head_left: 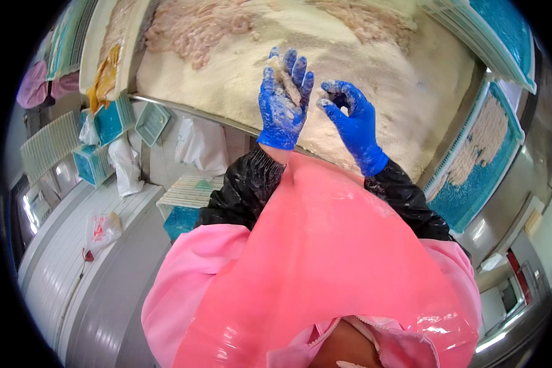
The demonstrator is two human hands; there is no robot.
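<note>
My left hand (pixel 281 119), in a blue glove dusted with pale crumbs, is turned palm up. A crumb-coated meat strip (pixel 289 84) lies across its palm and fingers. Close by on the right, my right hand (pixel 357 122), gloved in blue too, has its thumb and fingers curled together in a pinch. Whatever is between those fingertips is too small to make out. Both hands hover over the near part of a broad bed of pale crumbs (pixel 208 89). Raw pink meat pieces (pixel 196 27) are heaped on its far left, and another meat heap (pixel 371 21) lies farther right.
A metal table edge (pixel 196 113) runs before me. On the right a blue tray (pixel 457 205) holds coated strips (pixel 481 144); another tray (pixel 494 37) stands beyond it. At left are a pale tub (pixel 92 58), teal baskets (pixel 107 122) and white bags (pixel 202 147).
</note>
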